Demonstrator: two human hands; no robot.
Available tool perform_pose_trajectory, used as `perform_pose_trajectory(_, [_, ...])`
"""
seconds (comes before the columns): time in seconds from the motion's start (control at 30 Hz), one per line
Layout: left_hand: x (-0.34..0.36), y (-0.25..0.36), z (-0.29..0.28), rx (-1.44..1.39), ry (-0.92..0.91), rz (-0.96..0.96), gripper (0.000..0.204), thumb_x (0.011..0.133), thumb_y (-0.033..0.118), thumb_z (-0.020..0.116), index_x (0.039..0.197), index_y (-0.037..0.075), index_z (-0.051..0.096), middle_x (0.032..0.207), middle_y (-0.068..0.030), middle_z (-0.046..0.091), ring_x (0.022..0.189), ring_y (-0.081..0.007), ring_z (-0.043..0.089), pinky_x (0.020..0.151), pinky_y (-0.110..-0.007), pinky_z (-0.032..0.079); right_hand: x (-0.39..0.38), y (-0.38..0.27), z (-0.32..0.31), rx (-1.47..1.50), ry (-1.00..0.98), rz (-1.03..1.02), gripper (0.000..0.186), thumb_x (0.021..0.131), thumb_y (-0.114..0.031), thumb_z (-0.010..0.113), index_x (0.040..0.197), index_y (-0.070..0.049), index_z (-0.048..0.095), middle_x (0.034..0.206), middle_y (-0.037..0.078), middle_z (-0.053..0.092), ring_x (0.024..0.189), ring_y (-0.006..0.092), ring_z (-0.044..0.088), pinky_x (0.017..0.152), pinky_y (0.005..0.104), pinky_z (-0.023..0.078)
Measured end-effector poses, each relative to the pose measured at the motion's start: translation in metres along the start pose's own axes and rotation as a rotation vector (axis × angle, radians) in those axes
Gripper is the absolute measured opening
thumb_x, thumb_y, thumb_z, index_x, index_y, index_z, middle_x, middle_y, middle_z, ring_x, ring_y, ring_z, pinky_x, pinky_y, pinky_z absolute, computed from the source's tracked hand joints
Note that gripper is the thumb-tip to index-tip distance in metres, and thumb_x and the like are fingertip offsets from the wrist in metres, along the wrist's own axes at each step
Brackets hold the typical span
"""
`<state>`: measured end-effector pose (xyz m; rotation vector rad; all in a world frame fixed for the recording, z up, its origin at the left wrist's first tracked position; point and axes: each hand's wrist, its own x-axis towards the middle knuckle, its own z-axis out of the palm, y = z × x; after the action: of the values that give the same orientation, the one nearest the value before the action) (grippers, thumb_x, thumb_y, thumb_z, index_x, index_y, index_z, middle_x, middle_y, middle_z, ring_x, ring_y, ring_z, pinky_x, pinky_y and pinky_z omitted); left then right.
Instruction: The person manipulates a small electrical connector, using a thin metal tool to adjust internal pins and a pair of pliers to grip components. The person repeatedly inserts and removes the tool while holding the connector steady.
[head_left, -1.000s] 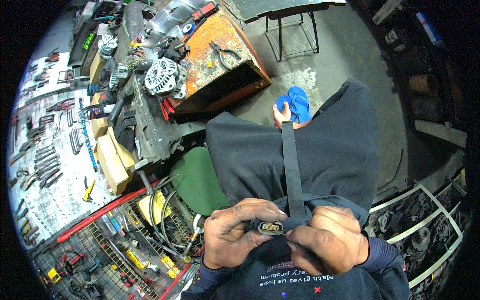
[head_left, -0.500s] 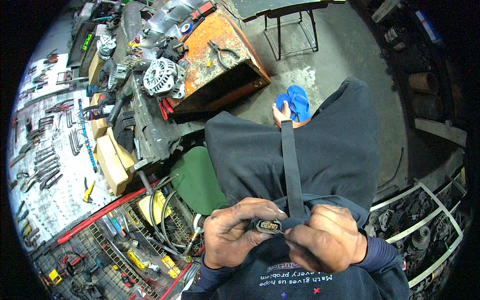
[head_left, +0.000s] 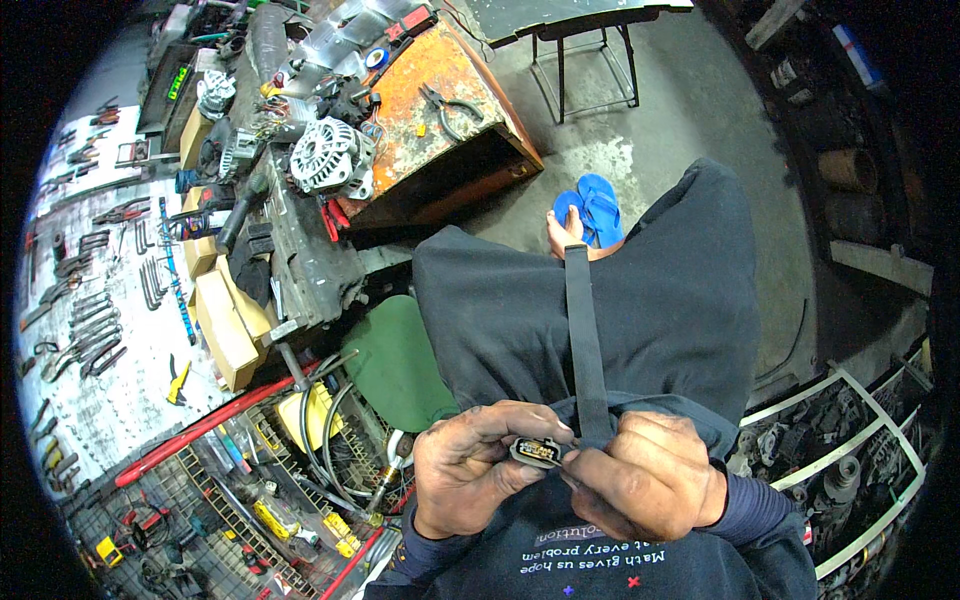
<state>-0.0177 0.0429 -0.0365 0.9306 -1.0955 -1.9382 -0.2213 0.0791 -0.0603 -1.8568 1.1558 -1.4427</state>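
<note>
Close to my body, my left hand (head_left: 470, 465) pinches a small grey oval electrical connector (head_left: 537, 452) between thumb and fingers. Its open face is turned up and shows brass-coloured contacts inside a dark rim. My right hand (head_left: 645, 475) is closed right beside it, thumb and forefinger pressed together at the connector's right end. Whatever lies between those fingertips is mostly hidden; a thin sliver shows there, too small to name. Both hands are above my lap, over the dark shirt and trousers.
An orange worn cabinet (head_left: 425, 100) ahead bears pliers (head_left: 450, 110) and an alternator (head_left: 330, 155). Wrenches lie on a white bench (head_left: 130, 300) at left, above a mesh rack of tools. A green round seat (head_left: 395, 365) stands near my left knee. A metal-framed bin (head_left: 850, 470) of parts is at right.
The connector has tipped slightly in my left hand, so its contacts show more clearly. My right fingertips have moved a little closer against its end. The whole view has shifted slightly.
</note>
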Motion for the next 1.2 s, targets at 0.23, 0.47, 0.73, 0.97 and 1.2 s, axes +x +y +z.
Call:
perform_pose_trajectory(0.23, [-0.001, -0.002, 0.0, -0.027, 0.016, 0.01, 0.031, 0.092, -0.004, 0.073, 0.12, -0.013, 0.063, 0.119, -0.0274, 0.069, 0.108, -0.0289, 0.072, 0.097, -0.04, 0.06, -0.001, 0.001, 0.001, 0.01, -0.006, -0.009, 0.035, 0.071, -0.01, 0.08, 0.102, 0.004, 0.071, 0.07, 0.001, 0.047, 0.055, 0.0144, 0.051, 0.045, 0.0287, 0.042])
perform_pose_trajectory(0.47, [0.0, -0.002, 0.001, 0.002, 0.03, 0.011, 0.03, 0.091, -0.004, 0.074, 0.119, -0.012, 0.065, 0.117, -0.0256, 0.071, 0.108, -0.0275, 0.072, 0.096, -0.039, 0.06, -0.001, 0.0, 0.001, -0.001, -0.013, -0.008, 0.038, 0.067, -0.011, 0.081, 0.101, 0.003, 0.071, 0.071, 0.002, 0.048, 0.055, 0.0152, 0.052, 0.046, 0.0291, 0.044])
perform_pose_trajectory(0.73, [0.003, 0.0, -0.007, 0.285, -0.034, 0.009, 0.033, 0.081, -0.003, 0.08, 0.112, -0.006, 0.071, 0.111, -0.0201, 0.075, 0.108, -0.0277, 0.072, 0.096, -0.039, 0.057, 0.011, -0.003, -0.009, -0.034, -0.101, 0.015, 0.038, 0.064, -0.014, 0.08, 0.098, 0.003, 0.07, 0.072, 0.003, 0.049, 0.056, 0.0158, 0.054, 0.047, 0.0298, 0.046])
perform_pose_trajectory(0.97, [0.001, -0.001, -0.002, 0.122, 0.026, -0.06, 0.03, 0.088, -0.001, 0.078, 0.115, -0.009, 0.068, 0.114, -0.0204, 0.073, 0.108, -0.026, 0.071, 0.094, -0.038, 0.058, 0.004, 0.001, 0.0, -0.026, -0.058, 0.018, 0.037, 0.065, -0.012, 0.08, 0.098, 0.003, 0.07, 0.071, 0.003, 0.048, 0.055, 0.0156, 0.053, 0.046, 0.0298, 0.045])
perform_pose_trajectory(1.2, [-0.001, -0.006, -0.001, 0.034, 0.057, -0.033, 0.034, 0.092, -0.001, 0.075, 0.122, -0.01, 0.064, 0.117, -0.0206, 0.071, 0.11, -0.0244, 0.07, 0.098, -0.037, 0.058, 0.003, 0.004, 0.005, 0.024, -0.003, -0.023, 0.037, 0.067, 0.005, 0.079, 0.103, 0.007, 0.068, 0.064, 0.003, 0.051, 0.047, 0.0161, 0.048, 0.043, 0.0316, 0.037])
